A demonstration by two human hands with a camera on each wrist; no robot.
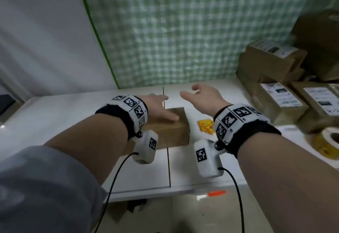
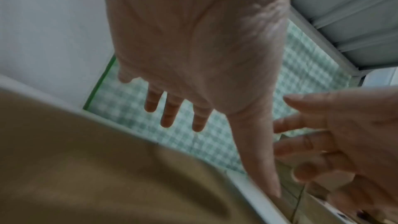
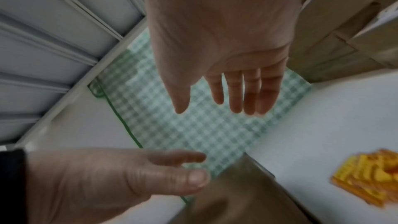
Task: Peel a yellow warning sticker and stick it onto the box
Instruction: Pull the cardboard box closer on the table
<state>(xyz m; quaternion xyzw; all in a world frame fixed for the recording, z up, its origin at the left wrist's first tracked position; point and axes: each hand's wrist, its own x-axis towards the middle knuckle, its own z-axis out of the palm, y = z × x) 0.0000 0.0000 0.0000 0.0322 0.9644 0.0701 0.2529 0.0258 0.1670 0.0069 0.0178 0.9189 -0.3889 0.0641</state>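
While both forearms reach in over the white table (image 1: 73,111), the left hand (image 1: 157,107) lies over the top of the brown cardboard box (image 1: 174,131), fingers straight and spread, gripping nothing. Just right of the box, a small pile of yellow warning stickers (image 1: 206,126) rests on the table, apart from both hands. Beyond it the right hand (image 1: 203,95) hovers above the surface, fingers extended and empty. Farther right sit a sticker roll (image 1: 328,141) and stacked labelled parcels (image 1: 280,100), with a green checked cloth (image 1: 183,30) behind.
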